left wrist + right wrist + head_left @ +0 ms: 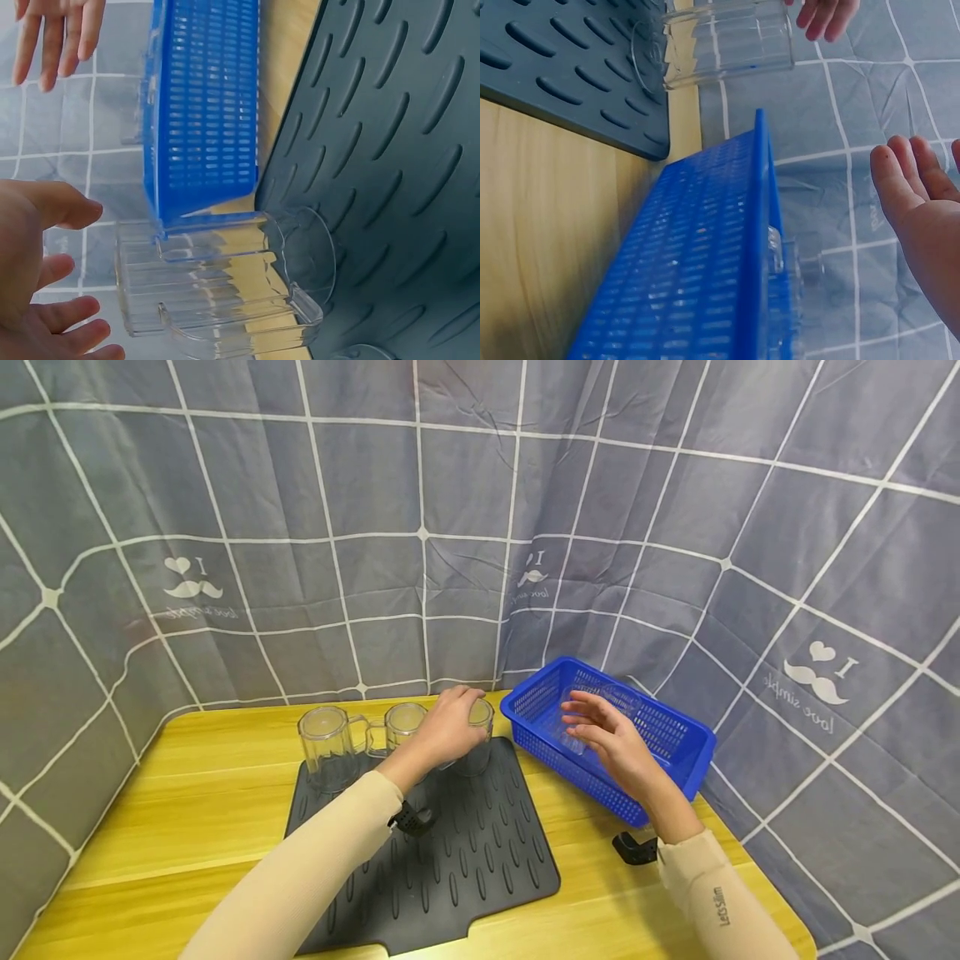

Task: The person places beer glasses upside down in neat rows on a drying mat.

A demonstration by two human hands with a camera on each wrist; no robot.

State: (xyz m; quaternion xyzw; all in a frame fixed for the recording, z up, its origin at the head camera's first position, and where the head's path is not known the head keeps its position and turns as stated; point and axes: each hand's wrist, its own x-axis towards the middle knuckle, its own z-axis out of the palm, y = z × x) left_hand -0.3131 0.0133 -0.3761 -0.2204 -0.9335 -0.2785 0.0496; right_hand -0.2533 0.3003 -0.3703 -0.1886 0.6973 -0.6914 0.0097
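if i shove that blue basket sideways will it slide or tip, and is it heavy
The blue basket looks light for its size: its walls are thin slotted plastic. It sits low and wide on the smooth wooden table, so a push would probably slide it, not tip it. The clear cup lying inside may roll or rattle as it moves.

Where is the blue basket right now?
In the head view the blue basket sits on the wooden table, on the right side, just right of the dark drying mat, with the right hand hovering over it.
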